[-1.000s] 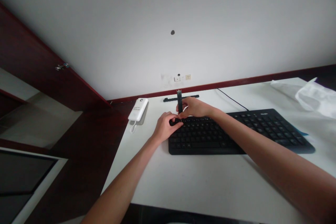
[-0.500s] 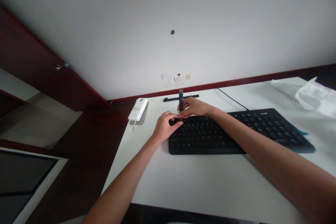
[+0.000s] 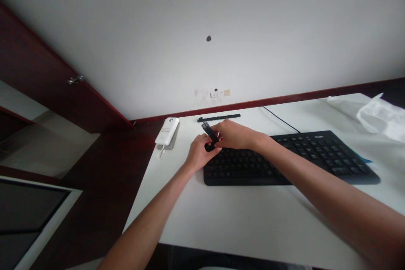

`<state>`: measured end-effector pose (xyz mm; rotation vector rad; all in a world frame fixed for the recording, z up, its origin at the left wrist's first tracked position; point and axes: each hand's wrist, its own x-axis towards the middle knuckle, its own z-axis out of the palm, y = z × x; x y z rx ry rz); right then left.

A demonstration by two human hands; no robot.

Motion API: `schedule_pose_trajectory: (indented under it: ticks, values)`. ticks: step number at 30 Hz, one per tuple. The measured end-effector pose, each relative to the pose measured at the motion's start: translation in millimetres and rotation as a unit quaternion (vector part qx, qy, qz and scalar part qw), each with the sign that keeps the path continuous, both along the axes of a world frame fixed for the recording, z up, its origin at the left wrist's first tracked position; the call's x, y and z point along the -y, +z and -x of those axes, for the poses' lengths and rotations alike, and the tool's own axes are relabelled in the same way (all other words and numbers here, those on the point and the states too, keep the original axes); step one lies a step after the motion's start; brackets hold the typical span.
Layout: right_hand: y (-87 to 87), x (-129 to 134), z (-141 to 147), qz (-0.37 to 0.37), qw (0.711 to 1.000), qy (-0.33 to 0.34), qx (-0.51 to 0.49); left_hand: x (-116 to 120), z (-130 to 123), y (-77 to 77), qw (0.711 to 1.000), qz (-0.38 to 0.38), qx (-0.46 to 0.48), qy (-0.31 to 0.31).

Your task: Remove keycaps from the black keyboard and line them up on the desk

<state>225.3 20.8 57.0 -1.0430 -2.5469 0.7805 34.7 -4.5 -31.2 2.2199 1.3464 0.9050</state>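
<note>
A black keyboard (image 3: 247,168) lies flat on the white table. At its upper left corner my left hand (image 3: 199,152) is closed, thumb and forefinger around the black edge there. My right hand (image 3: 230,133) pinches a slim black tool with a clear end (image 3: 210,131) over the same corner. The tool tilts with its clear end up and to the left; its lower end is hidden among my fingers, so its exact kind does not show.
A narrow black strip (image 3: 221,118) lies behind the keyboard. To the left is a white power bank (image 3: 167,130) with a short cable loop. White crumpled plastic (image 3: 379,114) covers the right side of the white table (image 3: 221,219). The keyboard's cable (image 3: 278,118) runs backward.
The black tool has swung from upright to a leftward tilt, and my right hand has turned with it. My left hand stays at the keyboard's corner.
</note>
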Motion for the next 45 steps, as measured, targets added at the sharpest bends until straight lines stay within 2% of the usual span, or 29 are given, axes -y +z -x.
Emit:
schedule_pose_trajectory:
  ticks: [6,10,20,24,29,32,37,41,45]
  values:
    - [8.4,11,3,-0.025,0.998,0.011,0.048,-1,1,-2.7,1.0,0.021,0.014,0.015]
    - [10.0,13,3,-0.024,0.998,0.019,0.053,-3,3,-2.4,0.999,0.039,0.007,-0.002]
    - [13.0,16,-1,-0.032,0.996,0.026,0.076,-5,6,-8.8,0.999,-0.002,-0.031,0.016]
    - [16.1,21,0,-0.031,0.995,0.021,0.091,-5,5,-6.0,0.998,-0.013,-0.053,0.016]
    - [17.1,25,1,-0.009,0.993,0.047,0.109,-3,4,0.7,0.996,-0.024,-0.091,-0.009]
    - [18.0,25,1,-0.002,0.992,0.035,0.122,-3,4,1.4,0.995,-0.027,-0.101,-0.01]
    - [23.5,17,-6,-0.007,0.996,0.044,0.071,-2,5,-1.2,0.999,-0.016,-0.047,-0.002]
    - [30.0,9,-17,0.012,0.999,-0.003,0.033,0,5,-0.5,0.999,-0.024,0.002,-0.028]
    - [29.3,0,-27,0.039,0.998,-0.057,0.004,1,3,3.3,0.999,-0.025,-0.004,-0.036]
